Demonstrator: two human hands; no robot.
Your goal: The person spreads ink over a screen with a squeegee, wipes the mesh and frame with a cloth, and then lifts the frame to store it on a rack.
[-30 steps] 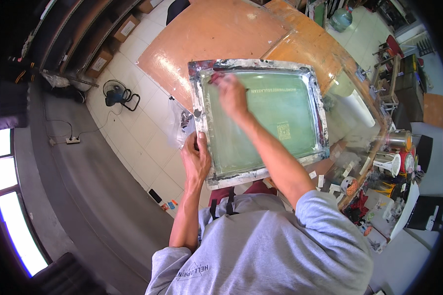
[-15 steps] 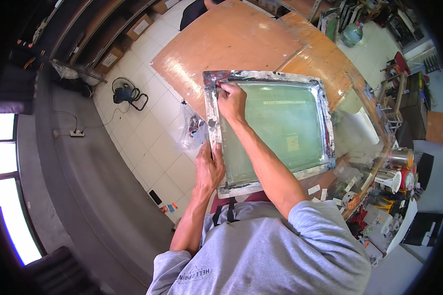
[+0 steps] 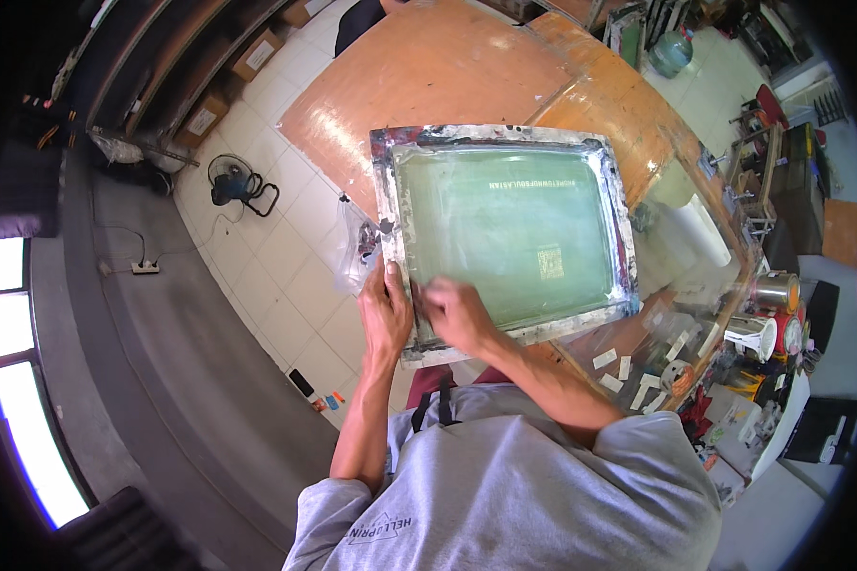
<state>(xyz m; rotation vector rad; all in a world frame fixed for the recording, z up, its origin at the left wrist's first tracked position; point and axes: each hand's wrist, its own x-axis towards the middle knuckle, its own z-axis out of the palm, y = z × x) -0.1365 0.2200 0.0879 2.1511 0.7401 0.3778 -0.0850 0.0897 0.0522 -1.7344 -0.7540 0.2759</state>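
A screen printing frame (image 3: 505,138) with a paint-stained white border and a green mesh (image 3: 495,228) is held tilted in front of me. Small pale lettering and a square code pattern show on the mesh. My left hand (image 3: 387,309) grips the frame's left side near its lower corner, thumb on the face. Close beside it, my right hand (image 3: 455,314) is over the inner left edge of the mesh. Its fingers are curled in and blurred by motion; what they pinch, if anything, is hidden.
Beyond the frame stands a large orange-brown table (image 3: 428,67). Cans (image 3: 776,293), tape and white labels crowd the bench at right. A floor fan (image 3: 233,181) and a plastic bag (image 3: 352,243) are at left. A water jug (image 3: 671,52) stands at far right.
My right hand has moved from the frame's upper left corner down along its left inner edge. The frame and my left hand have shifted slightly left in view.
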